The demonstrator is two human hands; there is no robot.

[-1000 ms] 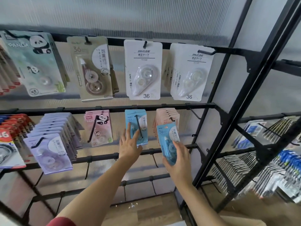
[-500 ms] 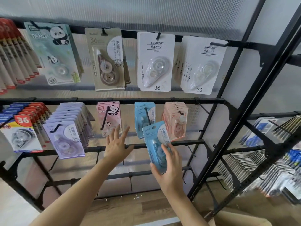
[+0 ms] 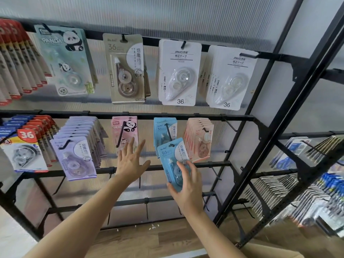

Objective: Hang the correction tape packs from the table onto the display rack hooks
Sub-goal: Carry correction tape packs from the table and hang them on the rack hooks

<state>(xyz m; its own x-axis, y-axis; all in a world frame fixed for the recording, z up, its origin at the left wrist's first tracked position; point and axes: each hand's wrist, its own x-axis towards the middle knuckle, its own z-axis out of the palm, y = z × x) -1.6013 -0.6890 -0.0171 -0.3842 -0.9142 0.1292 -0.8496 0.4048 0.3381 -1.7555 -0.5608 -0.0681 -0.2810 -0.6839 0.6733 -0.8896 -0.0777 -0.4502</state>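
Gripping the blue pack (image 3: 172, 157), right hand (image 3: 188, 185) reaches rackward.

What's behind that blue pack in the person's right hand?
Behind the blue correction tape pack, held by the right hand, hangs a stack of matching blue packs on a black hook. Their lower parts and part of the rack bar are covered.

Both arms forward and up, left hand (image 3: 130, 164) flat with fingers apart, right hand (image 3: 188, 189) around a blue pack (image 3: 170, 154).
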